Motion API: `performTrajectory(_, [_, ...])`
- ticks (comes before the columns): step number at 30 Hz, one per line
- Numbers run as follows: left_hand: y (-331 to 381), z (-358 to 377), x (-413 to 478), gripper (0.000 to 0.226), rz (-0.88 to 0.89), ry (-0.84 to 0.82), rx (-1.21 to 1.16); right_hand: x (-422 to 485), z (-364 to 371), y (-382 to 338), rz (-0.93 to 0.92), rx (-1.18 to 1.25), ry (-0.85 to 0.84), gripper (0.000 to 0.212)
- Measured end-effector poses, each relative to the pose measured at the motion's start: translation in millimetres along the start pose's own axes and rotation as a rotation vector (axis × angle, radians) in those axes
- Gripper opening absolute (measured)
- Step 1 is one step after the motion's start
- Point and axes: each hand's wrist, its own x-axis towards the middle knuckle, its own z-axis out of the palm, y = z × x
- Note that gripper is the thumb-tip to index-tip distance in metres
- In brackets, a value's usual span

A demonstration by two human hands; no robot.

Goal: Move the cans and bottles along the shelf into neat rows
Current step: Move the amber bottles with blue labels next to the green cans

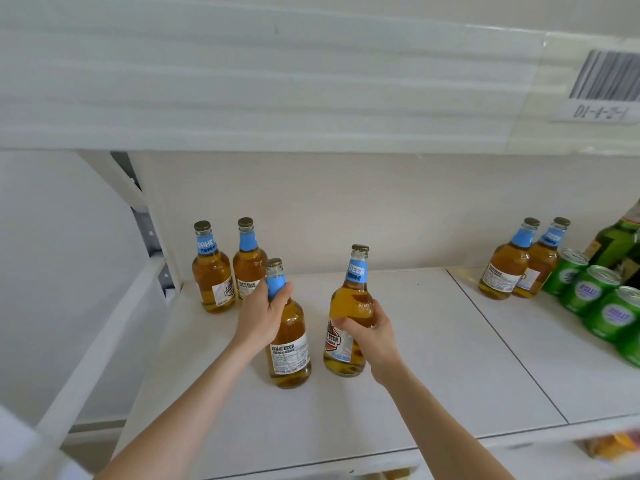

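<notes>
1. Step in hand: each hand holds one amber beer bottle over the left-centre of the shelf.
2. The left hand grips the left bottle at the neck. Its fingers and thumb curl round the blue neck label.
3. The right hand grips the right bottle at mid-body. The thumb lies across the front label and the fingers wrap behind. This bottle leans slightly to the right.
4. It cannot be told whether either base touches the shelf.
5. Location of the remaining stock:
   - The back-left pair stands upright, side by side, in the rear left corner, just behind the left hand.
   - The right-hand pair stands close together towards the rear right, well apart from the held bottles.
   - The green cans cluster at the far right, in front of a dark green bottle.
6. Judgement: the task is partly done. The held bottles appear bound for a second row in front of the back-left pair.
7. The next move likely calls for setting both bottles down upright, level with each other, in line with the pair behind, without knocking it. The right-hand pair is not yet moved.
8. Surface: a smooth white board with a seam running front to back. Glass should slide easily on it.
9. Surroundings: a plain pale wall behind, a metal upright at left, and an upper shelf edge carrying a barcode label.
</notes>
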Motion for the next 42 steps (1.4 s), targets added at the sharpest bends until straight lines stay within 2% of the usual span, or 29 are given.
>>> performTrajectory(14, [43.5, 28.5, -53.8, 0.035, 0.019, -0.015, 0.028, -51.9, -57.3, -6.1, -0.021, -0.015, -0.014, 0.048])
performTrajectory(28, [131.7, 123.7, -145.4, 0.029, 0.093, -0.046, 0.04, -123.6, -201.8, -17.2, -0.034, -0.081, 0.013, 0.05])
performTrajectory(37, [167.5, 185.3, -140.3, 0.031, 0.137, -0.101, 0.068, -111.6, -266.5, -21.4, -0.041, -0.066, 0.059, 0.058])
performTrajectory(42, [175.3, 222.5, -115.7, 0.03, 0.172, -0.114, 0.117, -80.2, -300.2, -26.1, -0.044, -0.033, 0.072, 0.053])
